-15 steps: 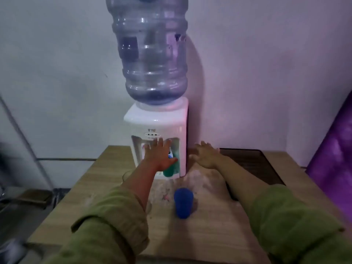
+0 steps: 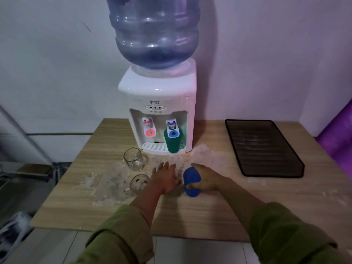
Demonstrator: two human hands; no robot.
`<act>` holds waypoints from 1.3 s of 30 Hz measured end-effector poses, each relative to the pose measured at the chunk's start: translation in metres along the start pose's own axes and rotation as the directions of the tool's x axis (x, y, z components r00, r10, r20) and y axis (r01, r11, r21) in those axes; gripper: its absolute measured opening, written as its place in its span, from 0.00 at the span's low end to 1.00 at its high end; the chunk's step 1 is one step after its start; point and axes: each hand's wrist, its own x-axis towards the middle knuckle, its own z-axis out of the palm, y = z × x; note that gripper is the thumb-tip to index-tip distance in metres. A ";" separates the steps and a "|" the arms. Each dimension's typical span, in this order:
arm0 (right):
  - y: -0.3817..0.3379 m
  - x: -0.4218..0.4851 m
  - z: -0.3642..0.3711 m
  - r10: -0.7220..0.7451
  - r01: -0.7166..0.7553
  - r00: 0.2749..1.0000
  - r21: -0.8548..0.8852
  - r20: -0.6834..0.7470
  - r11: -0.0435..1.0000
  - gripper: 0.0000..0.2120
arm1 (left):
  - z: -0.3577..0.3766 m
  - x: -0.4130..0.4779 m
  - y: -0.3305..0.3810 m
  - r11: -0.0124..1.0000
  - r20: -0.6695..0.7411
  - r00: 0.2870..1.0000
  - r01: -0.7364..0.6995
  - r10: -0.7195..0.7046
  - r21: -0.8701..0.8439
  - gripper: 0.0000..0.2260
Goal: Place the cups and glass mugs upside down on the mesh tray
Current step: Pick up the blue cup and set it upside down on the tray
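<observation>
A blue cup [image 2: 191,178] stands on the wooden table [image 2: 209,216], and my right hand [image 2: 206,179] is wrapped around its right side. My left hand [image 2: 166,177] lies flat and open just left of the cup, fingers spread, holding nothing. Two clear glass mugs are to the left: one [image 2: 133,159] farther back, one [image 2: 139,182] right beside my left hand. A green cup [image 2: 173,142] sits on the water dispenser's drip tray under the blue tap. The black mesh tray [image 2: 262,149] lies on the table's right side with nothing on it.
A white water dispenser [image 2: 158,103] with a large blue bottle [image 2: 154,31] stands at the back against the wall. White residue patches mark the tabletop around the mugs. A purple object [image 2: 339,141] leans at the far right. The table's front edge is near my sleeves.
Both hands have pulled back from the dispenser toward me. My right hand has closed around the blue cup. The view has shifted, showing the mugs and the whole tray.
</observation>
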 end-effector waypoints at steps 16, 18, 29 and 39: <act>0.013 0.013 -0.026 0.035 -0.026 0.984 0.051 -0.174 0.998 0.39 | -0.014 0.035 0.041 0.862 -0.153 0.977 -0.205 0.150 -0.464 0.12; 0.019 0.013 -0.037 0.039 -0.023 0.975 0.072 -0.220 0.997 0.40 | -0.018 0.045 0.054 0.860 -0.180 0.974 -0.209 0.139 -0.466 0.11; 0.085 0.031 -0.113 0.116 -0.080 0.975 0.183 -0.191 0.980 0.52 | -0.045 0.125 0.128 0.841 -0.222 0.973 -0.167 0.057 -0.514 0.09; 0.174 0.053 -0.181 0.096 -0.043 0.976 0.259 -0.196 0.965 0.42 | -0.038 0.202 0.208 0.612 -0.041 0.996 0.019 -0.084 -0.791 0.15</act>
